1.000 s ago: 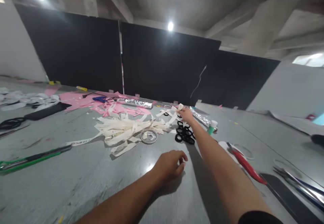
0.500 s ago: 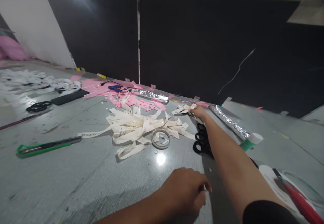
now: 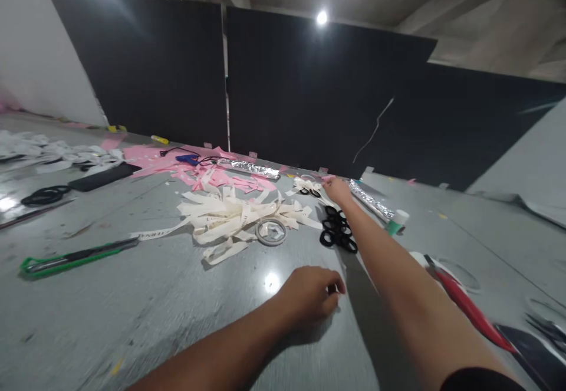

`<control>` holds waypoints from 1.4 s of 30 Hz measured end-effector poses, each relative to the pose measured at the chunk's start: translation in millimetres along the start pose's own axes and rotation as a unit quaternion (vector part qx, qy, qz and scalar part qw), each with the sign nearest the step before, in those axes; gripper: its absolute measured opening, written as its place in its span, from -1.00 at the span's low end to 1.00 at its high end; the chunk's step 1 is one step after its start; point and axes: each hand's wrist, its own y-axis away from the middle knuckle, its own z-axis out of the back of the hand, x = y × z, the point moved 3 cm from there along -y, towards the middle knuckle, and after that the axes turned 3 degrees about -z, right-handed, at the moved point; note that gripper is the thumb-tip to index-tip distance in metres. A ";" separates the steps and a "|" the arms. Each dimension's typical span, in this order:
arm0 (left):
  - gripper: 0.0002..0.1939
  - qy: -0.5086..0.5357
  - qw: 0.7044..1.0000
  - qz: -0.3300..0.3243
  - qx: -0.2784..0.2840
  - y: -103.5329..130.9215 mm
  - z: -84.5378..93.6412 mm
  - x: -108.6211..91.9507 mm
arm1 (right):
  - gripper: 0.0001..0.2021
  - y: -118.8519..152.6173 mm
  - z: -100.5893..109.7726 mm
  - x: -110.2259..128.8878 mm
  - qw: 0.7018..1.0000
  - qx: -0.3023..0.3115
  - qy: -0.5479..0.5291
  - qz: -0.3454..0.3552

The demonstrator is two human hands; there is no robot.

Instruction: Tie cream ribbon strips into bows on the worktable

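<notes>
My right hand (image 3: 336,192) reaches far forward, its fingers slightly apart just right of a small cream ribbon bow (image 3: 308,184) with black rings under it. Near that forearm lies a cluster of black rings (image 3: 338,229), like hair ties. My left hand (image 3: 312,293) rests low over the table, loosely curled, with a gap between thumb and forefinger and nothing visible in it. A heap of cream printed ribbon strips (image 3: 234,214) spreads beyond it, with a roll of tape (image 3: 271,233) at the heap's near side.
A green utility knife (image 3: 79,258) lies at left, near black loops (image 3: 45,195). Pink scraps (image 3: 154,158), a blue glue gun (image 3: 188,159) and foil-wrapped strips (image 3: 250,168) line the black panel (image 3: 309,90). A green-white cylinder (image 3: 397,222) and red-handled tool (image 3: 473,308) are at right.
My right hand has let go of the ribbon bow, which now lies on the table to its left. My left hand keeps its loose curl. The head view has tilted up and turned right.
</notes>
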 end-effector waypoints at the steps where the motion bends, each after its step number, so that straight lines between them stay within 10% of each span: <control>1: -0.79 -0.001 1.000 -0.003 -0.003 0.3 -0.3 0.3 | -0.72 13.4 6.1 4.7 1.000 -0.004 -0.003 0.010; 11: -0.77 -0.127 0.978 0.016 -0.167 11.9 45.2 9.5 | -0.77 160.5 38.6 27.0 0.983 -0.005 -0.179 0.024; 20: -0.54 -0.328 0.829 0.294 -0.345 44.8 125.3 67.9 | -0.80 233.7 34.0 25.3 0.985 -0.035 -0.154 0.073; 33: -0.66 -0.330 0.863 0.312 -0.221 45.5 123.5 79.3 | -0.80 248.8 33.5 49.5 0.977 0.003 -0.168 0.129; 42: -0.65 -0.215 0.958 0.055 -0.184 27.3 104.9 38.1 | -0.67 252.2 43.7 55.3 0.950 -0.108 -0.217 0.197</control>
